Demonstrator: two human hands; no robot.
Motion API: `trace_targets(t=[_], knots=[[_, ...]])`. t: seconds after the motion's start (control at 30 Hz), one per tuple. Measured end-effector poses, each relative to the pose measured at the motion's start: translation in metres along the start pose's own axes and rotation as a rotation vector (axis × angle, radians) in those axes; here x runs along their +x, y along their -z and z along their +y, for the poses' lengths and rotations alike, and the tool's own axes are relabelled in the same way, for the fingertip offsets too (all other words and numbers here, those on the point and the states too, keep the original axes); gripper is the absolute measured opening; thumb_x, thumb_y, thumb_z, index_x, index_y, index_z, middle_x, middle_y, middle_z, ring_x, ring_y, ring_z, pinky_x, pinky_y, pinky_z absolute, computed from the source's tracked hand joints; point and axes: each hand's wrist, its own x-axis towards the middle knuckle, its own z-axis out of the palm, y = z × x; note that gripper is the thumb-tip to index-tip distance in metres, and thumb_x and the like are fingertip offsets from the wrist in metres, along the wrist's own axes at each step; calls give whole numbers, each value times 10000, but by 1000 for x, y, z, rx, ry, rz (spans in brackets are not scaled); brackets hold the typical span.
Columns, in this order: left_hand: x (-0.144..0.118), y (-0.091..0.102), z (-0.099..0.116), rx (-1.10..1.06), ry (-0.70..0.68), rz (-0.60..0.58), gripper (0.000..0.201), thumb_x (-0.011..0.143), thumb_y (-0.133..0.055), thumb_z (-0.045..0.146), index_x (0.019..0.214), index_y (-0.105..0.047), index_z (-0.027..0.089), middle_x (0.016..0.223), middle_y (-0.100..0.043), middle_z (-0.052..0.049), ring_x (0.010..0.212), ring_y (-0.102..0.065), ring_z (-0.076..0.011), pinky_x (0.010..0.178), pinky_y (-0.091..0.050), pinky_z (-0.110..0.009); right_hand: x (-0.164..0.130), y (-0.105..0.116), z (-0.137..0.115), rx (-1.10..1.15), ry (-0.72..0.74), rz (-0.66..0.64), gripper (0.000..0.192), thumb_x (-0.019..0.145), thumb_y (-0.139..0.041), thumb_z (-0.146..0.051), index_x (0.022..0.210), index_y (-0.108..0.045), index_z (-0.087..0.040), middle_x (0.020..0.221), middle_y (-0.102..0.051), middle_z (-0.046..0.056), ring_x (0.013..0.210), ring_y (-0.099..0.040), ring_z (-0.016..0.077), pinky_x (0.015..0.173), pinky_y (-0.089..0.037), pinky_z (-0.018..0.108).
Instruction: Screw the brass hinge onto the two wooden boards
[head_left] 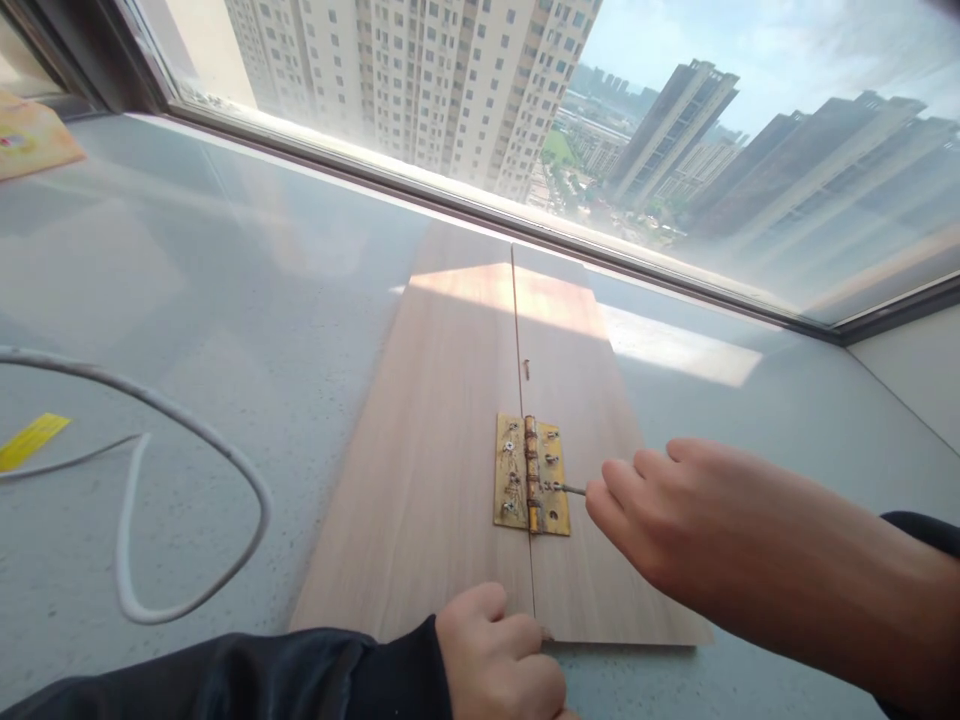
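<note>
1. the wide grey sill [225, 300] under the window carries everything here; a white cable [187, 430] loops across it well to my left, with a yellow strip [34, 440] beyond that.
2. two wooden boards [450, 450] lie flat, edge to edge, their seam running away from me toward the glass.
3. the brass hinge [531, 475] straddles that seam, one leaf on each board, its knuckle lined up on the joint.
4. as far as i can judge, the work is well along: the left leaf shows screw heads in its holes, and the right leaf has most filled, though the lowest hole there looks empty.
5. one loose screw [526, 369] lies on the right board just beyond the hinge, apart from it.
6. my right hand [675, 520] sits just right of the hinge, fingers pinched shut around a thin driver shaft [571, 489] whose tip meets a screw on the right leaf.
7. my left hand [499, 650] is curled closed, pressing the near edge of the boards at the seam, directly below the hinge and near it; whether it holds anything i cannot tell.
</note>
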Motion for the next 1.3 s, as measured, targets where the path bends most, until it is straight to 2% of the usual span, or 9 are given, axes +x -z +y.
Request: trace_targets(t=[0.17, 0.27, 0.43, 0.57, 0.7, 0.87, 1.03, 1.13, 1.3], knots=[[-12, -4, -5, 17, -133, -215, 394, 561, -606, 62, 518, -225, 151, 407, -306, 51, 366, -213, -54, 416, -118, -297, 8, -1, 5, 134, -38, -66, 229, 606, -586, -18, 564, -493, -223, 465, -409, -7, 387, -229, 142, 432, -56, 353], [-22, -9, -8, 134, -191, -353, 485, 665, -639, 94, 512, -181, 145, 403, -223, 48, 376, -156, -60, 445, -121, -280, 18, -1, 11, 305, -224, -325, 240, 722, -550, -63, 548, -490, -217, 443, -420, -12, 392, -136, 128, 421, -55, 316], [-10, -4, -5, 104, -279, -235, 510, 671, -647, 108, 565, -150, 144, 424, -226, 45, 401, -184, -82, 471, -80, -278, 22, 1, 14, 392, -470, -544, 307, 909, -455, -294, 620, -529, -222, 534, -525, 26, 423, -290, 139, 454, -108, 288], [3, 2, -1, 88, -226, -61, 497, 633, -659, 130, 539, -172, 151, 409, -254, 47, 397, -180, -91, 484, -48, -294, 19, 0, 11, 235, -279, -384, 188, 809, -552, -123, 652, -513, -220, 540, -509, 1, 398, -336, 149, 460, -66, 320], [5, 4, -3, 23, -260, -48, 502, 621, -726, 201, 525, -235, 162, 405, -300, 54, 387, -252, -91, 499, -26, -298, 23, 1, 9, 122, 63, -138, 167, 812, -566, -119, 689, -511, -217, 584, -497, -5, 462, -420, 171, 480, -120, 337], [5, 6, -4, 36, -298, -114, 544, 665, -756, 271, 551, -234, 169, 413, -318, 57, 393, -285, -85, 501, -14, -299, 21, 3, 10, 161, 211, -275, 171, 809, -606, -146, 673, -531, -217, 596, -508, -5, 475, -406, 160, 468, -129, 343], [5, 11, -4, 30, -271, -100, 501, 575, -742, 168, 521, -244, 164, 422, -291, 53, 398, -260, -95, 484, -26, -290, 22, -2, 12, 298, 96, -293, 198, 713, -603, -32, 628, -543, -201, 540, -489, -7, 422, -304, 127, 446, -75, 326], [6, 14, -3, 48, -289, -172, 505, 573, -764, 156, 532, -261, 166, 445, -314, 57, 415, -284, -96, 477, -52, -282, 27, -4, 13, 424, -41, -478, 205, 701, -561, -4, 623, -571, -194, 549, -537, 3, 413, -336, 118, 447, -100, 302], [4, 9, 2, 71, -210, -167, 582, 669, -764, 247, 510, -212, 156, 404, -299, 46, 397, -287, -98, 488, -38, -305, 35, -2, 16, 743, -610, -633, 237, 799, -486, -110, 684, -671, -203, 653, -650, 39, 551, -539, 148, 527, -344, 280]])
